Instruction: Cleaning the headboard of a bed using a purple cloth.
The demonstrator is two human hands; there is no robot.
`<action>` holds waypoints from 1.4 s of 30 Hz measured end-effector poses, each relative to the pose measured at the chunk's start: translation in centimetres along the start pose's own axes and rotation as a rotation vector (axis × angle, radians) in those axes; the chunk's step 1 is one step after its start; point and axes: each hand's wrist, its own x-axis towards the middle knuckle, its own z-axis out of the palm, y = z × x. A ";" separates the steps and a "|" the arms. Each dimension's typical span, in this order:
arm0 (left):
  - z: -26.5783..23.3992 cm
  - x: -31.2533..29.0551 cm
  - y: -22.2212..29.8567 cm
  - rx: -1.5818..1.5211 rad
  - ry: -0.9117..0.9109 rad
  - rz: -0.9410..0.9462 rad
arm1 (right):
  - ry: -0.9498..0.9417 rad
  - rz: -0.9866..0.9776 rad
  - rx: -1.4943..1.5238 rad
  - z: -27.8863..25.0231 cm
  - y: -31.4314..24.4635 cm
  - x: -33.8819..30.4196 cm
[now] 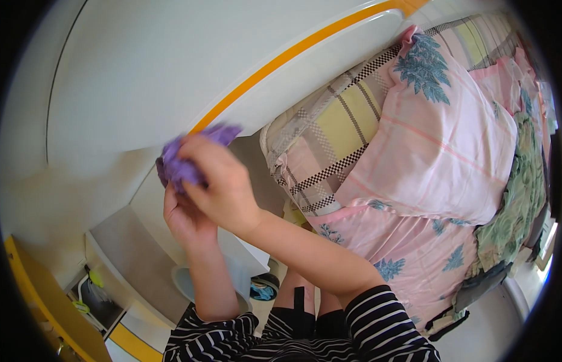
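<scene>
Purple cloth [174,158] bunched on a slant between both hands

The right hand [223,181] crosses over the front of the left hand [193,220], its bent fingers and thumb grasping the purple cloth from above and the right. The left hand's fingers grasp the same cloth from underneath; some of them are hidden behind it. Motion blurs the fingers and the cloth alike. The cloth is crumpled, its long axis slanting from lower left to upper right. One loose end points up and right, past the right fingers; the other, darker in its folds, lies by the left fingertips.

Below the fingers, behind the left forearm, sits a pale blue rounded container [185,282]. To the fingers' right is a bed with a checked, yellow-and-grey mattress [353,114], its near corner closest to them. Farther right, a pink sheet [438,169] printed with blue-grey leaves lies heaped over it. Above the fingers rises a white panel [220,54] with a curved orange stripe [293,51]. Well apart, at far right, lies a crumpled green cloth [513,193].
</scene>
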 end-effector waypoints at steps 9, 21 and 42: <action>5.9 -1.6 -6.1 0.490 0.084 0.456 | 0.376 0.413 0.409 -7.4 -2.3 3.1; 8.5 10.6 -15.8 1.518 -0.416 1.054 | 0.392 -0.520 -0.379 -15.8 3.7 14.2; 13.6 16.9 -25.8 1.534 -0.794 0.907 | 0.641 0.035 0.116 -24.9 11.3 17.0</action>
